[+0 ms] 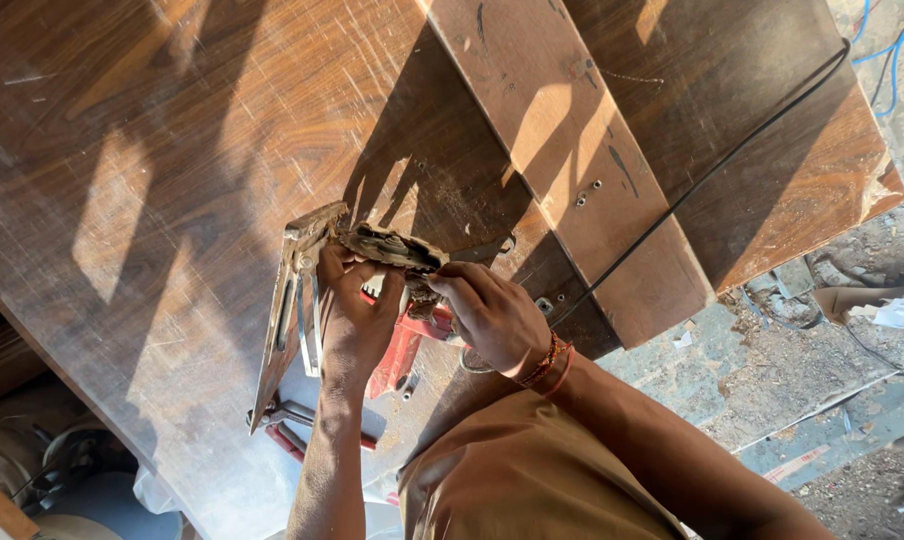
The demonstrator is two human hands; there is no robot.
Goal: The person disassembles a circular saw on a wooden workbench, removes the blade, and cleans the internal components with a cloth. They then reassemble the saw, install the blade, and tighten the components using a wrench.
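A red power saw (404,345) with a metal base plate (290,320) lies tilted on a wide wooden panel (152,150). My left hand (357,315) grips the saw's body just under its dusty blade guard (392,247). My right hand (492,315) rests against the same guard from the right, fingers curled on a part beside it. Red and orange threads circle my right wrist. A black cord (712,170) runs from the saw up to the right across the wood.
A brown board (572,150) with small screw holes lies diagonally over the panel. Pliers with red handles (292,420) lie below the saw. Dusty concrete floor (812,390) with debris is at right; blue wire at the top right corner.
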